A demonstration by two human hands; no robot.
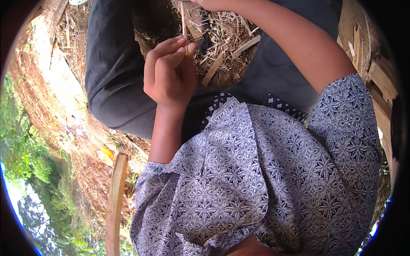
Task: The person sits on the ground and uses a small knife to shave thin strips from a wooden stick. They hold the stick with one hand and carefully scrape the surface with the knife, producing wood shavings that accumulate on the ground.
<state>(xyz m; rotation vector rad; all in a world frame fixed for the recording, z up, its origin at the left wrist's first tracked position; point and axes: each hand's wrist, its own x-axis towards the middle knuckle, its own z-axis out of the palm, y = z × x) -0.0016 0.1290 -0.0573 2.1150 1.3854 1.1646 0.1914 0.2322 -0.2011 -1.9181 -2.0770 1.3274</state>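
My left hand (170, 72) is pinched around the near end of a thin wooden stick (183, 21), thumb and fingertips pressed together. The stick runs away from me toward the top edge. Close to its far end is my right hand (211, 4), mostly cut off by that edge, so its fingers and anything in them are hidden. Beneath the stick lies a flat piece of wood (195, 23), with a dark strip (205, 36) beside it. Curled wood shavings (226, 32) cover the ground between my legs.
My dark-trousered legs (117, 64) flank the shavings. Loose wood pieces (213, 69) lie among them. Planks (382, 79) are stacked at the right, and a wooden post (116, 200) stands at the lower left. Reddish soil (47, 98) and green plants (25, 149) extend leftward.
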